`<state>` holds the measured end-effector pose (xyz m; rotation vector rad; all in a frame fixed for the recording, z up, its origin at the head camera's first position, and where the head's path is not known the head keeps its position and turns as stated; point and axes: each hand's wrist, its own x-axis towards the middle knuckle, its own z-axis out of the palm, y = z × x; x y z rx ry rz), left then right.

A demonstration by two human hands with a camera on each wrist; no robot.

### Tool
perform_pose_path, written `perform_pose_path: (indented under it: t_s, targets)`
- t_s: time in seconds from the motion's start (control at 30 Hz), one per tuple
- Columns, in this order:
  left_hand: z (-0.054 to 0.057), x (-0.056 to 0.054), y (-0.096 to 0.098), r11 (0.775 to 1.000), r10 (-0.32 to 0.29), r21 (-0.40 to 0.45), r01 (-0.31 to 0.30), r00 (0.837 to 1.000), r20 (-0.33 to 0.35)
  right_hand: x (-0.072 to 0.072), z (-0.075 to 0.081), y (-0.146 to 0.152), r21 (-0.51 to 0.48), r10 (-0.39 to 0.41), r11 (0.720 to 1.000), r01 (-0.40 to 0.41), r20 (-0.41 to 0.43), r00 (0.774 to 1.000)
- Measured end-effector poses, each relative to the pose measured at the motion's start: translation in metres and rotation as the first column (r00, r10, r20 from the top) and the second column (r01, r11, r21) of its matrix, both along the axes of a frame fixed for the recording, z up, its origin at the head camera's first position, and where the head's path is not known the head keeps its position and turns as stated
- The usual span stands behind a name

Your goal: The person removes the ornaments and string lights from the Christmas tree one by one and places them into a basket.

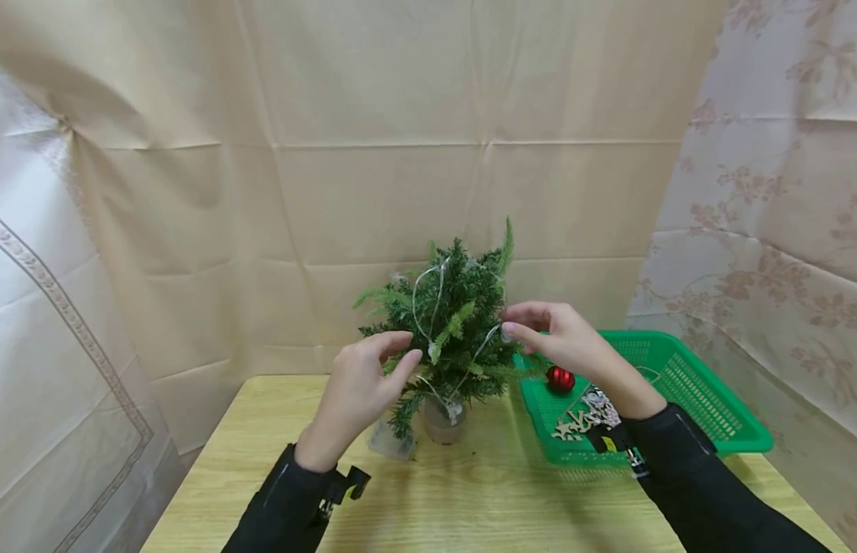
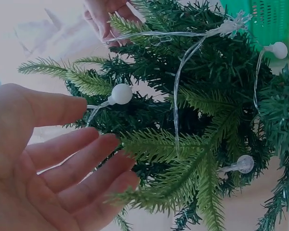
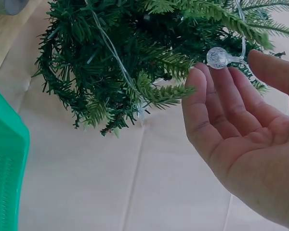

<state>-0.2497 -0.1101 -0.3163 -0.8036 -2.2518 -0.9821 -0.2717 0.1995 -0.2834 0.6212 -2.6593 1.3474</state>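
Left hand spread, left of tree on table's far side; right hand loosely spread, fingertips at bulb. I read the flanking as keeping both sides reachable.

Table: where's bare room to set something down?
Bare: the table between the black sleeves, in front of the pot; also left of the left sleeve, up to the table edge. Crowded: around the tree and pot, and rightward, where the green basket stands.

A wood-grained table carries a small tree in a pot; a clear packet lies just beside; to the right stands a green basket.
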Motion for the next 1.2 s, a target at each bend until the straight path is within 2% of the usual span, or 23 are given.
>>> perform_pose_path:
  t_s: [0.23, 0.43, 0.73, 0.9, 1.2]
  targets:
    - [0.005, -0.005, 0.004, 0.998, -0.056, -0.010, 0.058, 0.991, 0.124, -0.001, -0.001, -0.002, 0.014, 0.017, 1.000, -0.017, 0.000, 1.000]
    - [0.001, -0.010, 0.008, 0.997, -0.067, -0.018, 0.071, 0.984, 0.165, 0.000, -0.001, -0.004, 0.046, 0.017, 0.999, -0.016, -0.003, 1.000]
    - [-0.002, -0.014, 0.017, 0.997, -0.077, 0.003, 0.077, 0.985, 0.153, -0.001, -0.001, -0.004, 0.108, 0.014, 0.994, -0.010, -0.040, 0.999]
    - [-0.003, -0.016, 0.019, 0.999, -0.045, -0.012, 0.047, 0.992, 0.118, -0.002, -0.001, -0.004, 0.135, 0.003, 0.991, 0.004, -0.057, 0.998]
    - [-0.005, -0.017, 0.021, 1.000, -0.031, 0.006, 0.031, 0.997, 0.075, 0.000, 0.002, -0.005, 0.121, 0.010, 0.993, -0.004, -0.050, 0.999]
